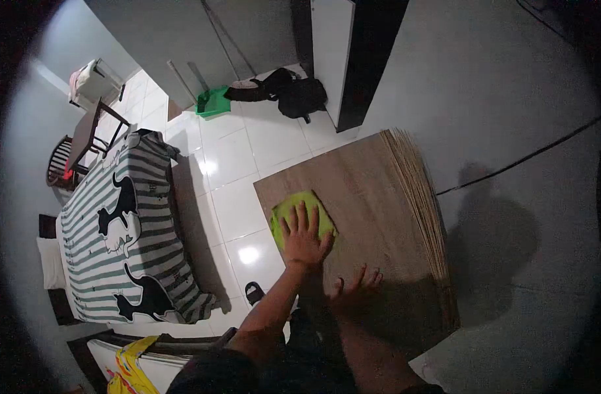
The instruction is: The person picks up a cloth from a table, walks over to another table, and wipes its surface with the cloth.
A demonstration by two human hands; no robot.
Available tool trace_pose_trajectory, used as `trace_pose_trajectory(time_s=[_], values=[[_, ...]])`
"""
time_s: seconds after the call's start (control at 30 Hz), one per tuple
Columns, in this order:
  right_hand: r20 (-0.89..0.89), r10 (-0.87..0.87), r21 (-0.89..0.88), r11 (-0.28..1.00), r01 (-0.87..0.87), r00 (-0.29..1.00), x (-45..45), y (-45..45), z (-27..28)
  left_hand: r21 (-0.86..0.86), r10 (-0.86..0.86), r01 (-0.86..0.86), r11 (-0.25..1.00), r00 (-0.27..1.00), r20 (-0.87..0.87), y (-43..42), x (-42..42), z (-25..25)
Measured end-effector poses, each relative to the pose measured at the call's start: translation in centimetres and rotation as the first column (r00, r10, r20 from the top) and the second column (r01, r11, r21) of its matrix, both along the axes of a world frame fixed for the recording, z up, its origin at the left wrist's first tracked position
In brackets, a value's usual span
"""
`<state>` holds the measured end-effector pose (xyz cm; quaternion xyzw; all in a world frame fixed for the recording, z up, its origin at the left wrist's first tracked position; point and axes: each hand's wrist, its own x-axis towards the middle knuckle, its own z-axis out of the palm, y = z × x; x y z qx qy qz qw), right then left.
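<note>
My left hand (304, 241) lies flat with fingers spread on a lime-green cloth (323, 220), pressing it against a brown wood-grain tabletop (359, 184). The cloth is near the left edge of that top. Lower and to the right, my right hand (357, 292) rests in shadow on the same surface, fingers apart and holding nothing. Along the right side of the top runs a band of thin, straw-coloured strips (419, 203).
On the left is a bed (159, 226) with a striped cat-print cover. A green dustpan (213, 102) and black bags (300, 95) lie on the white tiles near a cabinet panel (330, 52). A yellow cloth (131, 361) hangs at the lower left. A cable (524, 161) crosses the wall.
</note>
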<state>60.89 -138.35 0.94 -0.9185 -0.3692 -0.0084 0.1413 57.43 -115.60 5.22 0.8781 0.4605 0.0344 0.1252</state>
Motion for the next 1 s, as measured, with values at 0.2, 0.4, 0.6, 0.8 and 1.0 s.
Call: trace_pose_trajectory(time_s=[0.2,0.4,0.6,0.8,1.0], values=[[0.005,-0.043,0.005,0.999,0.043,0.999,-0.1,0.9,0.6,-0.003,-0.112,0.112,0.994,0.994,-0.007,-0.9,6.1,-0.5],[0.068,0.179,0.031,0.983,-0.182,0.981,0.9,0.0,-1.1,-0.079,-0.373,0.382,0.921,0.921,0.110,-6.9,0.0,-1.3],[-0.005,-0.029,0.093,0.995,0.030,1.000,-0.2,0.4,-0.6,-0.055,-0.123,0.126,0.991,0.991,0.043,-2.6,-4.0,-0.8],[-0.081,-0.018,0.028,0.999,0.020,0.997,-0.2,0.8,2.8,0.031,-0.046,0.047,0.998,0.998,-0.030,2.3,4.1,-1.6],[-0.041,-0.051,-0.059,0.997,0.049,0.998,-0.2,1.2,2.6,-0.044,-0.402,0.403,0.914,0.915,0.037,-4.0,4.6,-1.1]])
